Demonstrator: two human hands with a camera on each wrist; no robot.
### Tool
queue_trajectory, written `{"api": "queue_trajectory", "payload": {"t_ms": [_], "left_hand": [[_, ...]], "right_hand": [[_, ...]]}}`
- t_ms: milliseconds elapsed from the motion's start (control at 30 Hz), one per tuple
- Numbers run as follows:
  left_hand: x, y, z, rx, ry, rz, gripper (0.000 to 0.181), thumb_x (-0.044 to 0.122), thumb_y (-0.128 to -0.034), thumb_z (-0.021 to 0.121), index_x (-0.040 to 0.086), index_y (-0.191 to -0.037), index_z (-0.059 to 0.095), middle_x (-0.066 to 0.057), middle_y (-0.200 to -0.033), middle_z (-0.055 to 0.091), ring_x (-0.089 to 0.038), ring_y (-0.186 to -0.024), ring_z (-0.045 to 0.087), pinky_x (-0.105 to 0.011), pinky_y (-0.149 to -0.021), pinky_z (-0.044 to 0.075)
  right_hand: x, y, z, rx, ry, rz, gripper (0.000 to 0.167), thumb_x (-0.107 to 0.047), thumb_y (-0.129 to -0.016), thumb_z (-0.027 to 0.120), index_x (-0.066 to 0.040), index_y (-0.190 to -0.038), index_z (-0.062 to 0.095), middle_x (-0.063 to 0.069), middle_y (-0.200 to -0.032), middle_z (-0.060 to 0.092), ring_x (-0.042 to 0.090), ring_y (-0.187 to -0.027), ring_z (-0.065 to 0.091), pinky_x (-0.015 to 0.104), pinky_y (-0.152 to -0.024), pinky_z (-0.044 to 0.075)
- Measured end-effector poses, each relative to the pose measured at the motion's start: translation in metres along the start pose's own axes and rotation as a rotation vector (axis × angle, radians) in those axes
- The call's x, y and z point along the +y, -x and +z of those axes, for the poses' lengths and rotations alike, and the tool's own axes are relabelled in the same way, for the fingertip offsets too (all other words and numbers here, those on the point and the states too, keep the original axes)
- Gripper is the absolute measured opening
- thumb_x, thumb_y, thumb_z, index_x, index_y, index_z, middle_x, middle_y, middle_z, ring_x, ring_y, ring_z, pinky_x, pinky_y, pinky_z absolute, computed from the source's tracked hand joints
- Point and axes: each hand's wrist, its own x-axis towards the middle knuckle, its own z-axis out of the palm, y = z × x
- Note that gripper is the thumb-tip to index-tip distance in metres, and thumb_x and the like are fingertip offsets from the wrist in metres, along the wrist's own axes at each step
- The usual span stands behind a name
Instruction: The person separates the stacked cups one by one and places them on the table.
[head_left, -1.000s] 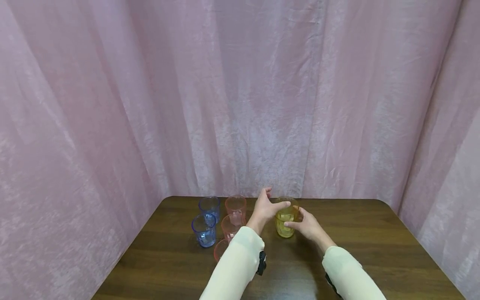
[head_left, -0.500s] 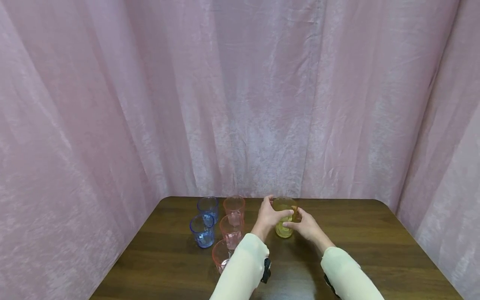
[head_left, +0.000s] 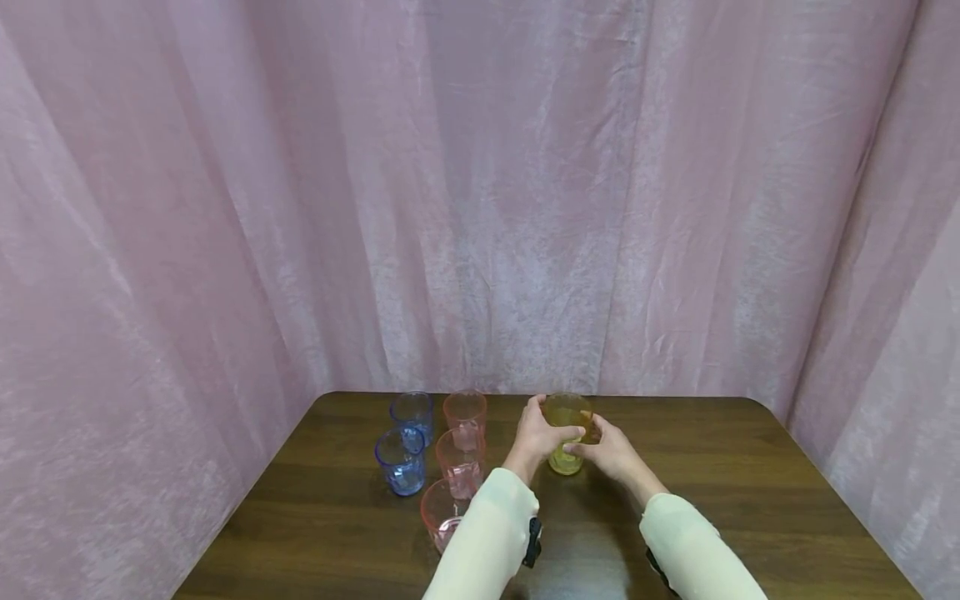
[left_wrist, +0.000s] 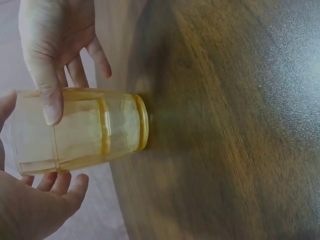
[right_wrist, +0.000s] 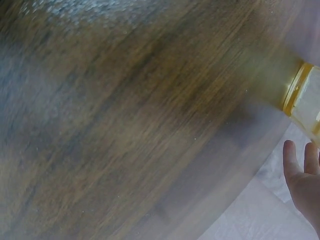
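Two yellow drinking glasses (head_left: 566, 463) stand nested one in the other, upright, near the far side of the table. In the left wrist view the nested glasses (left_wrist: 82, 130) show one base inside the other. My left hand (head_left: 535, 435) grips the upper glass from the left. From the right, my right hand (head_left: 613, 450) holds the lower part, its thumb across the side near the lower glass's rim. The right wrist view catches only the base end of the glasses (right_wrist: 300, 95) at its right edge. Some fingers are hidden behind the glasses.
Left of my hands stand two blue glasses (head_left: 405, 477) and pink glasses in a column: a far one (head_left: 465, 410), a middle one (head_left: 461, 467) and a near one (head_left: 441, 518), partly covered by my left sleeve. A pink curtain (head_left: 525, 208) hangs behind the brown wooden table (head_left: 712, 467).
My left hand has moved right and slightly nearer, and closed round the upper yellow glass. The left sleeve has uncovered more of the near pink glass. The right hand has stayed at the glasses.
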Motion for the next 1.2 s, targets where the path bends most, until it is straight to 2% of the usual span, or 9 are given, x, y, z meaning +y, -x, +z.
{"api": "queue_trajectory", "payload": {"t_ms": [333,567,667,867,1000,1200], "left_hand": [[0.001,0.002,-0.001,-0.006,-0.032,0.015,0.088,0.018,-0.0702,0.091,0.002,-0.142,0.043,-0.017,-0.137,0.051,-0.035,-0.126,0.049,-0.049,-0.104,0.043],[0.004,0.003,-0.005,0.000,-0.037,-0.009,0.088,0.032,-0.0757,0.088,0.003,-0.145,0.041,-0.018,-0.140,0.050,-0.037,-0.128,0.048,-0.050,-0.102,0.045],[0.007,0.002,-0.007,0.004,-0.026,-0.001,0.088,0.034,-0.0758,0.087,0.002,-0.144,0.041,-0.019,-0.140,0.050,-0.037,-0.129,0.048,-0.050,-0.102,0.045],[0.017,-0.002,-0.011,0.008,-0.024,0.010,0.087,0.035,-0.0743,0.088,0.003,-0.142,0.043,-0.017,-0.138,0.051,-0.036,-0.127,0.049,-0.049,-0.101,0.046],[0.023,-0.006,-0.015,0.012,-0.035,0.019,0.089,0.038,-0.0736,0.088,0.003,-0.142,0.043,-0.018,-0.138,0.052,-0.036,-0.126,0.050,-0.050,-0.100,0.047],[0.031,-0.011,-0.026,-0.017,0.024,0.042,0.090,0.037,-0.0747,0.087,0.003,-0.144,0.040,-0.016,-0.136,0.052,-0.034,-0.122,0.053,-0.049,-0.099,0.047]], "right_hand": [[-0.002,0.001,0.000,-0.006,-0.012,-0.011,0.079,-0.022,-0.085,0.081,0.004,-0.147,0.038,0.026,-0.137,0.054,0.042,-0.125,0.052,0.054,-0.100,0.045],[-0.002,0.002,0.001,-0.006,0.026,0.001,0.077,-0.026,-0.086,0.080,0.003,-0.146,0.041,0.027,-0.138,0.053,0.045,-0.126,0.050,0.057,-0.101,0.043],[-0.002,0.002,0.001,-0.007,0.019,0.009,0.077,-0.027,-0.086,0.080,0.002,-0.146,0.041,0.027,-0.140,0.051,0.044,-0.127,0.050,0.057,-0.101,0.043],[-0.002,0.002,-0.001,-0.011,0.033,0.030,0.090,-0.030,-0.087,0.079,0.010,-0.149,0.028,0.033,-0.147,0.039,0.049,-0.130,0.043,0.059,-0.104,0.039],[-0.003,0.002,-0.003,-0.012,0.048,0.036,0.091,-0.033,-0.087,0.078,0.010,-0.150,0.027,0.035,-0.149,0.035,0.051,-0.132,0.041,0.061,-0.105,0.038],[-0.002,0.000,-0.004,-0.012,0.040,0.037,0.087,-0.032,-0.087,0.078,0.006,-0.150,0.031,0.032,-0.148,0.037,0.049,-0.132,0.041,0.060,-0.106,0.037]]}}
